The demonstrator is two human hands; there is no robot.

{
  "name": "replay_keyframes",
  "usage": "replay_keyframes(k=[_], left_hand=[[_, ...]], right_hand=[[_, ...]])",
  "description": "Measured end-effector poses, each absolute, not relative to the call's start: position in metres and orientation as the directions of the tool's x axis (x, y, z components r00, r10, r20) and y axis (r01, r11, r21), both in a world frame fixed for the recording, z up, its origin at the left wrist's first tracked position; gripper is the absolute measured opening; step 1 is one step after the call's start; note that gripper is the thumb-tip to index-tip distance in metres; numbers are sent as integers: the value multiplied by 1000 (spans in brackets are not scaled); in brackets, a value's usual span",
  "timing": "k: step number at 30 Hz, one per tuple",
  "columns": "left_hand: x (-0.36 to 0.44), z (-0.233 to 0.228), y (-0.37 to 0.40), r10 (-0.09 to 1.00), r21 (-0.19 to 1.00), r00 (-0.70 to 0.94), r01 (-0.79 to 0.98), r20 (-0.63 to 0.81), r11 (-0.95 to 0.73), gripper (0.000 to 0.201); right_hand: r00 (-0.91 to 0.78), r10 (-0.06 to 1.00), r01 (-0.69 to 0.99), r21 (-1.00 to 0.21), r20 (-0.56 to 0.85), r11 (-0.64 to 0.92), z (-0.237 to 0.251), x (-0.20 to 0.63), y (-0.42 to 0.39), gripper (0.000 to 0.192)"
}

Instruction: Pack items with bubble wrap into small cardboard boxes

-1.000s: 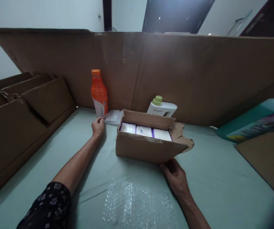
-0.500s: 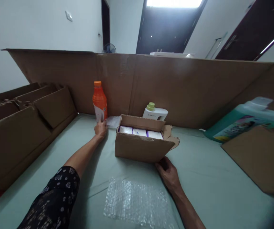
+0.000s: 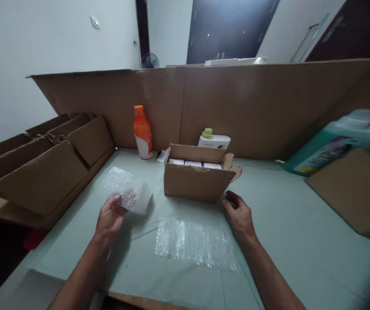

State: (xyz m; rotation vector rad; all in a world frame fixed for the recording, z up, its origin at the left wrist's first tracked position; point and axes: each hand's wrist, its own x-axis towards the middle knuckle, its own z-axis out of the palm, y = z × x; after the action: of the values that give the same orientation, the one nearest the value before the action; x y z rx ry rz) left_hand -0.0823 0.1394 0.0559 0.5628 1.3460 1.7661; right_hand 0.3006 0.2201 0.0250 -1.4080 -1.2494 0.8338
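My left hand (image 3: 109, 217) grips a bubble wrap piece (image 3: 125, 189); my right hand (image 3: 239, 215) rests open beside the cardboard box (image 3: 194, 183).

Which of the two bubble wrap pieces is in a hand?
The bubble wrap piece lifted off the table, pinched in the left hand. The other sheet lies flat on the green cover, untouched, beside the right hand.

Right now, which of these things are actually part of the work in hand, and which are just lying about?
In use:
- left hand holding a wrapped white item in bubble wrap
- right hand open beside the cardboard box
- flat bubble wrap sheet between the hands

Lying about:
- orange bottle
- white bottle with green cap
- teal jug
- folded cartons
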Motion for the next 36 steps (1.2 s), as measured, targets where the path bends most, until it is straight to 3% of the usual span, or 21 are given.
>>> replay_keyframes(k=[3,5,6,8,10,13,15,19,22,25,28,31,34,36], left_hand=[[-70,63,88,829,810,-463,-586,-314,-20,8],[-61,70,65,852,783,-386,-620,-354,45,10],[-55,74,56,875,796,-338,-599,-346,84,15],[-41,81,42,924,833,-219,-530,-314,157,30],[-26,84,33,950,854,-105,-476,-293,211,45],[-10,78,25,944,831,-21,-482,-330,280,49],[-7,67,22,923,801,-50,-517,-380,302,47],[-17,42,23,883,832,-231,-491,-409,257,39],[-32,27,27,873,924,-339,-278,-350,262,43],[-54,17,28,891,962,-385,23,-241,271,54],[-73,11,23,886,919,-440,273,-145,286,67],[-78,6,19,906,830,-422,499,-19,249,70],[-71,2,21,945,676,-315,716,92,173,62],[-68,-1,23,964,590,-241,797,116,128,53]], right_hand=[[130,976,215,-966,175,145,48,284,170,53],[-51,983,160,-970,179,185,58,259,132,58],[-140,978,117,-978,157,174,60,243,115,69],[-260,962,-52,-996,83,72,58,210,86,94],[-357,934,-292,-950,-1,-112,51,184,66,103],[-363,925,-517,-802,-112,-300,40,175,50,77],[-254,947,-520,-798,-195,-304,37,188,45,53],[-136,962,-239,-935,-236,-263,41,221,48,31],[-100,981,110,-981,-168,-157,40,235,56,28],[80,996,440,-898,47,7,32,255,72,31],[165,962,698,-715,219,43,19,279,92,33],[139,958,812,-582,252,35,9,289,108,32],[102,960,776,-625,260,87,8,290,113,13],[130,953,743,-663,275,90,16,300,110,13]])
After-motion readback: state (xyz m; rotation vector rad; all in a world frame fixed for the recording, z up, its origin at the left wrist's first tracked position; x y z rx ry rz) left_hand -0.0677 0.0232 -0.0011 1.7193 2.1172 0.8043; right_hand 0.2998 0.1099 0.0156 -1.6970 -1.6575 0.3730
